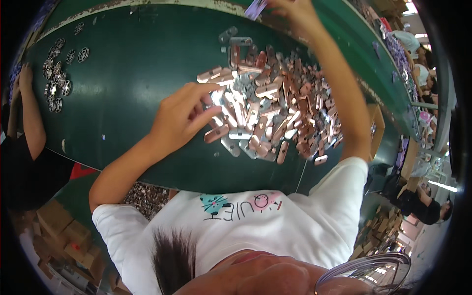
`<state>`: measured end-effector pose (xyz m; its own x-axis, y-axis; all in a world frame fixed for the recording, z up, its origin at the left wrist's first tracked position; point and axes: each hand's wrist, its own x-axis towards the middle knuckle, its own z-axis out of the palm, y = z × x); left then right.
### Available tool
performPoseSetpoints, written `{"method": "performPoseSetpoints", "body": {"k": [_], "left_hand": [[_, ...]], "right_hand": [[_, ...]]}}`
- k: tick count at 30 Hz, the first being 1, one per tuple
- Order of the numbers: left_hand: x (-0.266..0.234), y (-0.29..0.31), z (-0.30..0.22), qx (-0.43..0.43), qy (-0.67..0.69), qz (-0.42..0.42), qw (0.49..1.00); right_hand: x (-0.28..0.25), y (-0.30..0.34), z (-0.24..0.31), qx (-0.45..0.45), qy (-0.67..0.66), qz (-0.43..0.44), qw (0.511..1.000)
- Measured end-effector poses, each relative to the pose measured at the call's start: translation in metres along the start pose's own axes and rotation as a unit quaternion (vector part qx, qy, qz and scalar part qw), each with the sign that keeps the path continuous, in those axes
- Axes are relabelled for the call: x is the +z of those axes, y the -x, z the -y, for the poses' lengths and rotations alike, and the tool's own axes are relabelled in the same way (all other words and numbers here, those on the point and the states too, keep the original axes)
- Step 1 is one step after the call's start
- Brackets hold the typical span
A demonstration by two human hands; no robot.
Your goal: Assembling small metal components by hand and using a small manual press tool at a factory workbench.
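Note:
My left hand [183,114] is at the left edge of a heap of small metal parts [265,118]. Its thumb and forefinger are apart, with nothing seen held between them. The parts are long with rounded ends, some shiny copper-coloured and others silvery or clear. My right arm stretches past the heap's right side to the far edge of the green work surface [128,132]. There, my right hand [292,12] has a flat purple piece [255,9] at its fingertips; the frame's top edge cuts off part of both.
Round dark-and-silver parts [56,78] lie in a loose group at the far left, near a co-worker's hands [23,81]. More purple pieces [398,56] line the right side beyond a raised ledge. Cardboard boxes [69,231] stand lower left; another box [377,130] is beside my right elbow.

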<state>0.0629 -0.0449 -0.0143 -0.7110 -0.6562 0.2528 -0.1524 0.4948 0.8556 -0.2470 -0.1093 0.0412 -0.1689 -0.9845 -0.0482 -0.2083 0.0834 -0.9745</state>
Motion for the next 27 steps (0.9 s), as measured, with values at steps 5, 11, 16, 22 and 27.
{"method": "performPoseSetpoints", "body": {"k": [5, 11, 16, 22, 27], "left_hand": [[-0.009, -0.014, 0.0, 0.021, 0.058, -0.109, 0.992], [-0.002, -0.003, 0.0, 0.069, 0.107, -0.075, 0.989], [-0.008, 0.0, -0.003, 0.121, 0.092, -0.075, 0.985], [-0.02, -0.008, -0.004, 0.275, 0.01, -0.058, 0.96], [-0.027, -0.005, -0.008, 0.292, 0.001, -0.028, 0.956]], "right_hand": [[0.072, 0.081, 0.013, -0.154, -0.017, 0.082, 0.984], [0.088, 0.13, 0.017, -0.327, 0.203, 0.067, 0.921], [0.093, 0.142, 0.012, -0.378, 0.171, 0.063, 0.908], [0.104, 0.159, 0.004, -0.369, 0.112, 0.051, 0.921], [0.099, 0.162, -0.001, -0.371, 0.118, 0.094, 0.916]]}}
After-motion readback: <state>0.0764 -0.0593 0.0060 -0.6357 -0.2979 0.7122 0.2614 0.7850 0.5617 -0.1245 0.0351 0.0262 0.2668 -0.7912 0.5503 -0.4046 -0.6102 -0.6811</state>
